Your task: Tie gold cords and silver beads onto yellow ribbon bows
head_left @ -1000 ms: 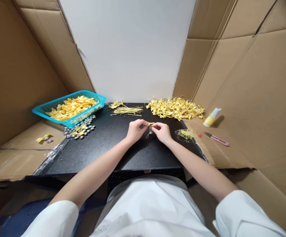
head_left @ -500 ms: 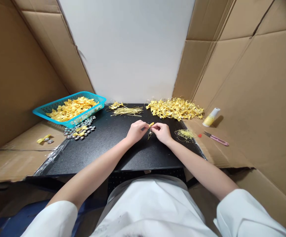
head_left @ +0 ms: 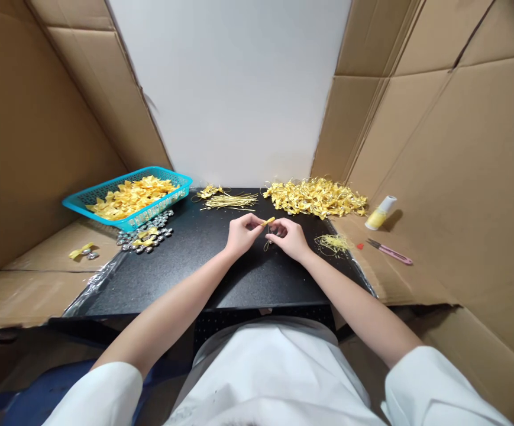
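My left hand (head_left: pixel 242 234) is closed in a pinch on a small yellow ribbon bow (head_left: pixel 268 221), held just above the black tabletop. Close beside it on the right, my right hand (head_left: pixel 290 238) has its fingers curled in around a thin cord (head_left: pixel 266 245). The cord hangs below the bow in a small loop. A tiny shiny piece sits by the right thumb, too small to make out. The fingertips partly cover where cord and bow meet.
At left stands a turquoise basket (head_left: pixel 81 214) of yellow bows, with silvery bells (head_left: pixel 149 241) before it. Farther back lie cut cords (head_left: pixel 230 202) and a heap of corded bows (head_left: pixel 316 197). To the right are thread scraps (head_left: pixel 334 242), a thread spool (head_left: pixel 380 213) and pink snips (head_left: pixel 390 252).
My right fingers have shifted from a pinch close at the bow to a looser curl, with the thumb lower. The left hand stays on the bow, which is now tilted flatter.
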A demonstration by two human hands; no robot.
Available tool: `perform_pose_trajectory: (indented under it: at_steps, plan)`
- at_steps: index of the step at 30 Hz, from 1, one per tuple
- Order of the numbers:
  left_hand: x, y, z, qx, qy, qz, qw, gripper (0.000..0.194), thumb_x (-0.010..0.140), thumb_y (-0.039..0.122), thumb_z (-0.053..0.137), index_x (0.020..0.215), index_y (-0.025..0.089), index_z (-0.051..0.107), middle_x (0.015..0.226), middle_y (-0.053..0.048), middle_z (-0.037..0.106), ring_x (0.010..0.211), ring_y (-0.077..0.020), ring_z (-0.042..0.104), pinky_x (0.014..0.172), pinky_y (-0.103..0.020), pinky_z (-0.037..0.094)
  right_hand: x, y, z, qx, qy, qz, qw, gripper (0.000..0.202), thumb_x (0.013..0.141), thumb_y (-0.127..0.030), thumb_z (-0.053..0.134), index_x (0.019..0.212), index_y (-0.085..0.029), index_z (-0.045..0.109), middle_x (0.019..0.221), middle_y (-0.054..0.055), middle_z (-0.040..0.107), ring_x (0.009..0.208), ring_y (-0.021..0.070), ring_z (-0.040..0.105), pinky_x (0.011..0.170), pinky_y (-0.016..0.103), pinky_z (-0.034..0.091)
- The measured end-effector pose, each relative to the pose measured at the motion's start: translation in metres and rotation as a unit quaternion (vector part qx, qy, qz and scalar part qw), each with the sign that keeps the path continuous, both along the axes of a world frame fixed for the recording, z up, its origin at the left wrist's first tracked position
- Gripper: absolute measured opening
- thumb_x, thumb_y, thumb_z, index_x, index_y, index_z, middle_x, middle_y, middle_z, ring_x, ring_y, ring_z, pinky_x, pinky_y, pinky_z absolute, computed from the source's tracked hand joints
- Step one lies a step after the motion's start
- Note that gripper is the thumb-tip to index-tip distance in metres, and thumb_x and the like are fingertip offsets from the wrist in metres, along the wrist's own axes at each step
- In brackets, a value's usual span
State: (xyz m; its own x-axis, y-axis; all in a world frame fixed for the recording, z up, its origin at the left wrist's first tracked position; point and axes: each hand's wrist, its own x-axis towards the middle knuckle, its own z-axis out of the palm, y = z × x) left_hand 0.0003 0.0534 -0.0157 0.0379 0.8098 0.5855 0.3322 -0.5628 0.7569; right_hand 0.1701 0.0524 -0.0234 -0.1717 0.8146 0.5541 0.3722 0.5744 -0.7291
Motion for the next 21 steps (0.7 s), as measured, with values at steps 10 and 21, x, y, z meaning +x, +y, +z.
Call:
perform_pose_trajectory:
  at_steps: [10, 21]
  plan:
    - [0.003, 0.005, 0.001, -0.092, -0.109, -0.090, 0.986, 0.032, 0.062, 0.045, 0.079, 0.068, 0.016, 0.065, 0.067, -0.003, 0.069, 0.060, -0.0128, 0.062, 0.059, -0.025, 0.049, 0.019, 0.006, 0.012, 0.134, -0.091, 0.039, 0.986, 0.043, 0.070, -0.035, 0.079, 0.109, -0.023, 0.067, 0.097, 0.005, 0.068, 0.087, 0.0203, 0.060, 0.081, 0.038, 0.049]
    - [0.001, 0.003, -0.002, -0.046, -0.011, -0.090, 0.995, 0.021, 0.071, 0.037, 0.073, 0.071, 0.016, 0.070, 0.073, -0.007, 0.073, 0.067, -0.0170, 0.066, 0.065, -0.028, 0.052, 0.014, 0.007, 0.005, 0.072, -0.042, -0.006, 0.997, 0.024, 0.076, -0.041, 0.072, 0.068, -0.019, 0.068, 0.065, 0.001, 0.065, 0.064, 0.0149, 0.056, 0.064, 0.029, 0.043]
